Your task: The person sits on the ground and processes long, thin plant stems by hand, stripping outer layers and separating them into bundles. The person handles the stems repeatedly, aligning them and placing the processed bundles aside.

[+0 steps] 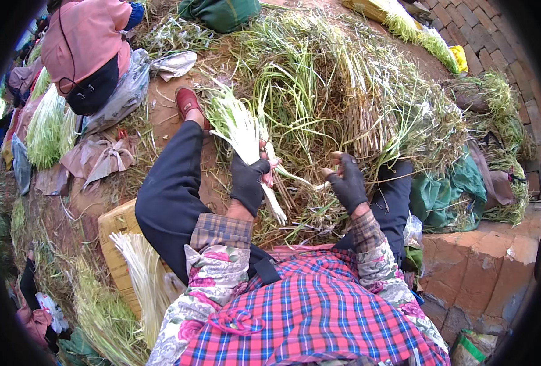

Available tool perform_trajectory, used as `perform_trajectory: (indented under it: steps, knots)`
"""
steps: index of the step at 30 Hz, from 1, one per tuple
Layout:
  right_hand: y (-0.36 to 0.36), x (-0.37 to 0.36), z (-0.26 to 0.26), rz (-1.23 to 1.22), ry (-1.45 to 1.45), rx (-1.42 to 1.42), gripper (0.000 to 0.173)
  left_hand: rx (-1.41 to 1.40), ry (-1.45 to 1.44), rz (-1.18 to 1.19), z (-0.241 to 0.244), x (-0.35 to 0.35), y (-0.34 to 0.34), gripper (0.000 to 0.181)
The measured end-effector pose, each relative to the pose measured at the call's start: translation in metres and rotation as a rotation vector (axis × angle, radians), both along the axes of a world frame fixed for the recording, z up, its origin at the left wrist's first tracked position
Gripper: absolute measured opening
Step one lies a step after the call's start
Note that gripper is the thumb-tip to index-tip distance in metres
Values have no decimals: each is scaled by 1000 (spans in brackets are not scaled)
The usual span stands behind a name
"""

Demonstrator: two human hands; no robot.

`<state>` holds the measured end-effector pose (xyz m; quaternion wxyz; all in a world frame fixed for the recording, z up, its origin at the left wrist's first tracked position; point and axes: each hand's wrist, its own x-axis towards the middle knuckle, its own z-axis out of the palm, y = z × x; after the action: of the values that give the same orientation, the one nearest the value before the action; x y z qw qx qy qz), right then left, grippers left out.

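My left hand (pixel 251 183), in a dark fingerless glove, grips a bunch of pale leafy stalks (pixel 245 137). Their green leaves fan out at the upper left, and white ends stick out below the hand. A single bent stalk (pixel 295 177) runs from beside the bunch toward my right hand (pixel 348 180), also gloved. The thumb and a finger of that hand are apart; whether it holds the stalk's end is hidden. Beyond both hands lies a large heap of green stalks (pixel 293 96) with dry brown ones (pixel 364 119).
At the left, a yellow carton (pixel 115 224) stands beside pale trimmed stalks (pixel 144 270). A person in pink (pixel 85 41) sits at the upper left near white-green bundles (pixel 46 128). A green cloth sack (pixel 453 196) and a brick ledge (pixel 476 261) are at the right.
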<state>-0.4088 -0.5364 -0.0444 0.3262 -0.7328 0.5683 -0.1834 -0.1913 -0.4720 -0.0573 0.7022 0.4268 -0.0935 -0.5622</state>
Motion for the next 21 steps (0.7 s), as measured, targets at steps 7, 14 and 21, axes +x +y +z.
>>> perform_trajectory:
  steps: [7, 14, 21]
  knots:
    - [18, 50, -28, 202, -761, 472, 7, 31, -78, -113, -7, -9, 2, 40]
    - [-21, -82, -107, -199, -70, 101, 14, -16, 12, 22, 11, 14, -1, 40]
    - [-1, 15, -1, 127, -402, -13, 54, -46, 10, -19, 6, 10, -3, 32]
